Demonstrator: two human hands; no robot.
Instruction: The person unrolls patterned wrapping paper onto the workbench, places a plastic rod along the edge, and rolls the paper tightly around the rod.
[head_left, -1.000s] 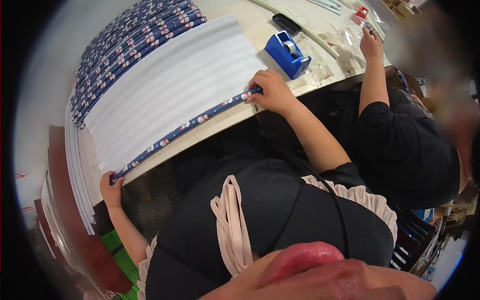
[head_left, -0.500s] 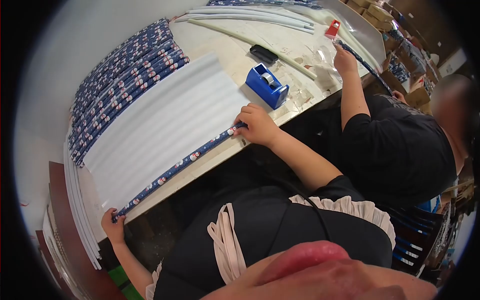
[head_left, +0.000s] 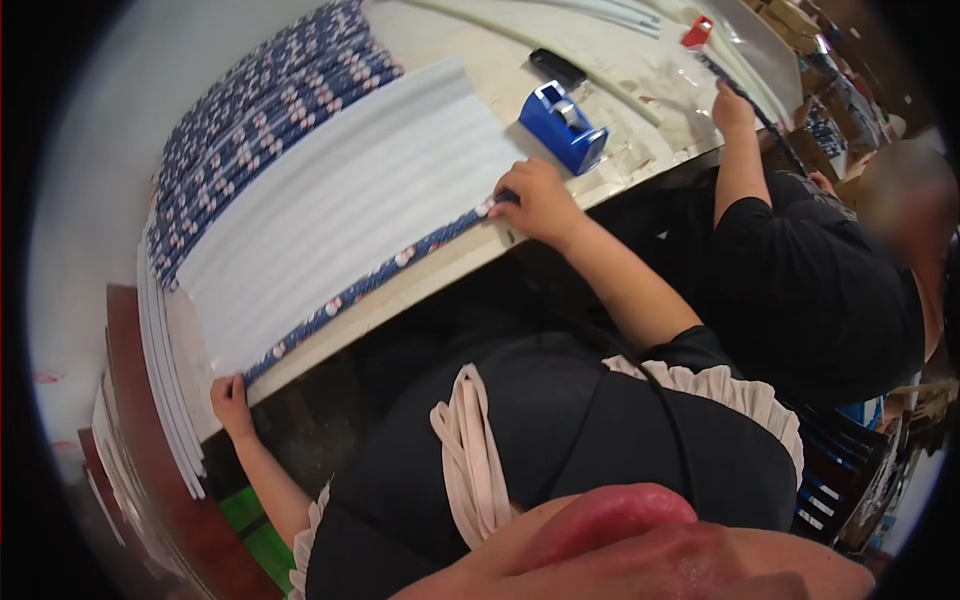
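A blue roll of snowman-patterned paper (head_left: pixel 372 274) lies along the table's front edge, with its white underside (head_left: pixel 340 200) spread flat behind it. At the roll's left end, the fingers of my left hand (head_left: pixel 231 402) are closed on it. My right hand (head_left: pixel 540 202) grips the right end between thumb and fingers. Many finished-looking blue rolls (head_left: pixel 265 125) are stacked at the back left, touching the white sheet. Just beyond my right hand stands a blue tape dispenser (head_left: pixel 563 128).
A black object (head_left: pixel 557 68), pale tubes (head_left: pixel 610 88) and a red dispenser (head_left: pixel 697 32) lie farther back on the table (head_left: pixel 440 22). At the right, a co-worker in black (head_left: pixel 800 290) holds a dark patterned roll. Long white strips (head_left: pixel 165 380) lean at the left edge.
The camera view has shifted and tilted. Both my hands keep hold of the roll's ends, and it looks slightly blurred now. The co-worker's patterned roll has come into clearer view since the earliest frame.
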